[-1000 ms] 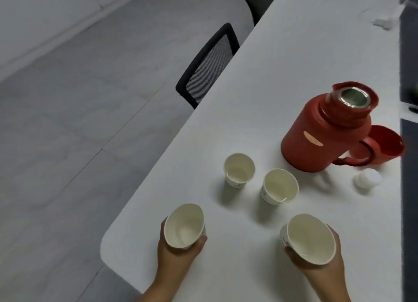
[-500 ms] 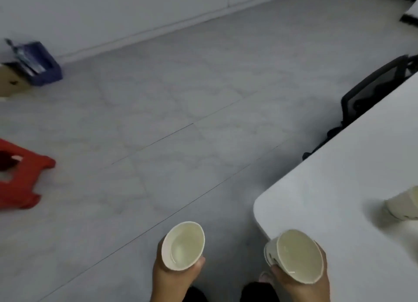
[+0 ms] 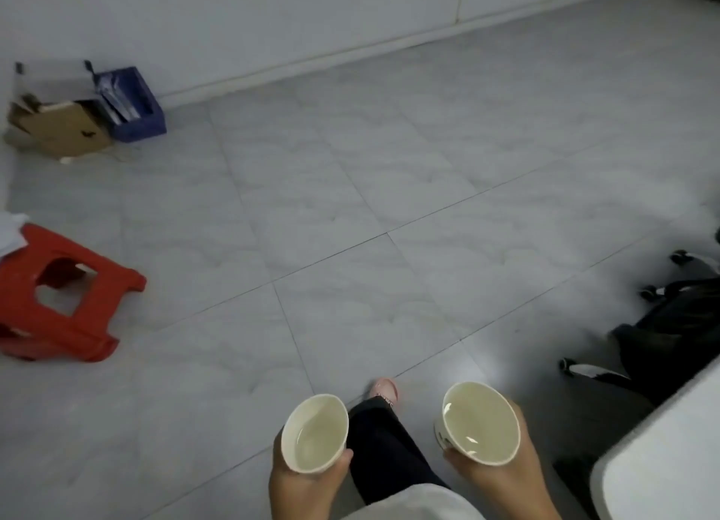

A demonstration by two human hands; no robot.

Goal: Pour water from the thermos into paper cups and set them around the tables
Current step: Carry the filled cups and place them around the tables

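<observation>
1. The left hand [image 3: 307, 480] wraps its fingers and thumb around a white paper cup holding water [image 3: 315, 434], carried above the floor at the bottom of the view.
2. The right hand [image 3: 502, 476] grips a second white paper cup of water [image 3: 481, 422] from below, level with the first and well apart from it.
3. Between the cups a leg in dark trousers [image 3: 385, 453] steps forward, ending in a pink shoe [image 3: 383, 390].
4. The rounded corner of a white table [image 3: 662, 461] shows at the lower right, just beside the right hand.
5. A black office chair with castor wheels [image 3: 674, 336] stands beyond that corner.
6. The grey tiled floor [image 3: 350, 207] fills the middle of the view.
7. A red plastic stool [image 3: 58, 305] lies tipped at the left.
8. Farther off, a brown cardboard box [image 3: 58, 129] and a blue plastic crate [image 3: 134, 110] sit against the white wall [image 3: 233, 20].
</observation>
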